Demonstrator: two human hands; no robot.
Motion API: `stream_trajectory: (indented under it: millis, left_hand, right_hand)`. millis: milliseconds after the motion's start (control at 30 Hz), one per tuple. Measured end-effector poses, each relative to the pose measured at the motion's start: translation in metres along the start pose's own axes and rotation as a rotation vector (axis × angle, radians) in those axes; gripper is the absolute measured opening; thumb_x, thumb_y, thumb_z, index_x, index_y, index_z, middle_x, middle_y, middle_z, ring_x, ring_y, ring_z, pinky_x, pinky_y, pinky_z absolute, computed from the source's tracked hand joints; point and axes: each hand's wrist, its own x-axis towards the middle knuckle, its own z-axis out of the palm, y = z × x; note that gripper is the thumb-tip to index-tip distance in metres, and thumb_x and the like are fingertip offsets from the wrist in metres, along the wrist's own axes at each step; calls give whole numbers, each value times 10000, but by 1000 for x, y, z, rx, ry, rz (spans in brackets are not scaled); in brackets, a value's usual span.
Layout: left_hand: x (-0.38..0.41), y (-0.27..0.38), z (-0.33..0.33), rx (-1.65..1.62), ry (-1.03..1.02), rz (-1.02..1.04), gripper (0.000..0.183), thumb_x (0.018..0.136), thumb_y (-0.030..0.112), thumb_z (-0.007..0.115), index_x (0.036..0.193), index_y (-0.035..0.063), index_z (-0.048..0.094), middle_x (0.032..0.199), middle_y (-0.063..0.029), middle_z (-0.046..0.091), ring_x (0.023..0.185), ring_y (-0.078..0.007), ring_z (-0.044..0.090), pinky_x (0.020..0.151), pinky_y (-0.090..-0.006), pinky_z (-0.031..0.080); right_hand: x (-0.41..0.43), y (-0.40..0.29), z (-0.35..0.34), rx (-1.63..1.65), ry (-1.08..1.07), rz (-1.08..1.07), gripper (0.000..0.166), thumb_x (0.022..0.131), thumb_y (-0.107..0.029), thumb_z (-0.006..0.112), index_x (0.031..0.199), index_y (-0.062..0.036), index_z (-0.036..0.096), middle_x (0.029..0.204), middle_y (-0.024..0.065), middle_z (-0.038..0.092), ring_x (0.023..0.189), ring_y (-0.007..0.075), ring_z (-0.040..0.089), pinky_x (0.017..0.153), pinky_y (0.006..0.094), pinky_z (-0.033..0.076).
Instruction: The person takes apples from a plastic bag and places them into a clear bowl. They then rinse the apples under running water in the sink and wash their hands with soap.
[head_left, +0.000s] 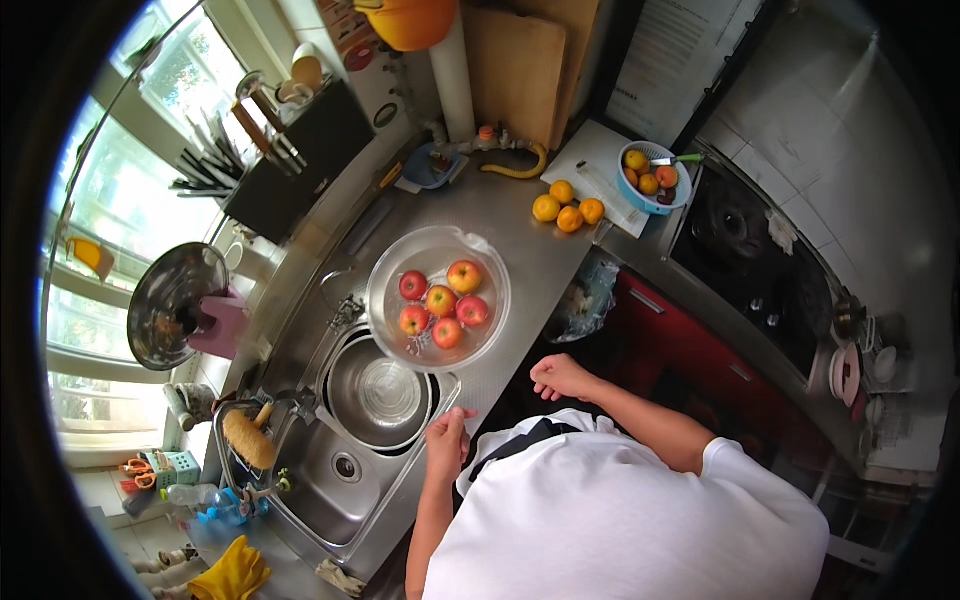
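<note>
My left hand (448, 439) hovers by the front edge of the steel sink, its fingers loosely curled with nothing seen in them. To its right, my right hand (566, 377) hangs in front of the counter edge, also empty, fingers bent and partly apart. A clear plastic basin (384, 259) stands on the steel counter beyond my hands. Several red-yellow apples (441, 301) lie in water inside it. Close to the basin, a round steel pot (352, 420) sits in one bowl of the double sink (322, 491).
Several oranges (569, 219) lie beside a white board (596, 154). On that board's right, a blue-white colander (624, 180) holds fruit and a green-handled knife (679, 159). A black stove (735, 225) is at the right. A faucet (300, 405) and yellow gloves (232, 571) are at the left.
</note>
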Motion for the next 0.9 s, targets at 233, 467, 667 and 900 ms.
stream_trajectory:
  millis: [233, 467, 667, 900]
  left_hand:
    - [51, 35, 99, -168, -91, 88, 452, 1071, 420, 452, 1148, 4, 611, 593, 69, 349, 449, -45, 266, 411, -217, 213]
    - [81, 50, 180, -185, -66, 26, 320, 1061, 310, 511, 1195, 32, 598, 686, 40, 446, 535, -62, 384, 470, -226, 295]
    - [80, 37, 191, -180, -62, -1, 332, 1058, 313, 515, 1212, 26, 583, 700, 33, 475, 563, -78, 425, 493, -236, 344]
    - [69, 51, 174, -139, -10, -2, 330, 1057, 306, 515, 1196, 17, 592, 697, 30, 479, 565, -79, 440, 497, -239, 368]
  right_hand:
    - [27, -19, -151, 234, 345, -349, 175, 927, -141, 630, 1069, -40, 641, 833, 53, 673, 623, 116, 634, 515, 245, 511]
    - [66, -44, -286, 400, 758, -264, 438, 922, -160, 696, 1289, -13, 508, 930, 61, 655, 668, 124, 629, 521, 244, 507]
    - [118, -52, -307, 550, 889, -335, 527, 869, -93, 757, 1315, -46, 479, 888, 52, 619, 606, 117, 607, 470, 247, 486]
    - [160, -46, -307, 446, 1082, -433, 580, 827, -68, 777, 1349, -24, 527, 804, 49, 603, 525, 131, 574, 460, 283, 475]
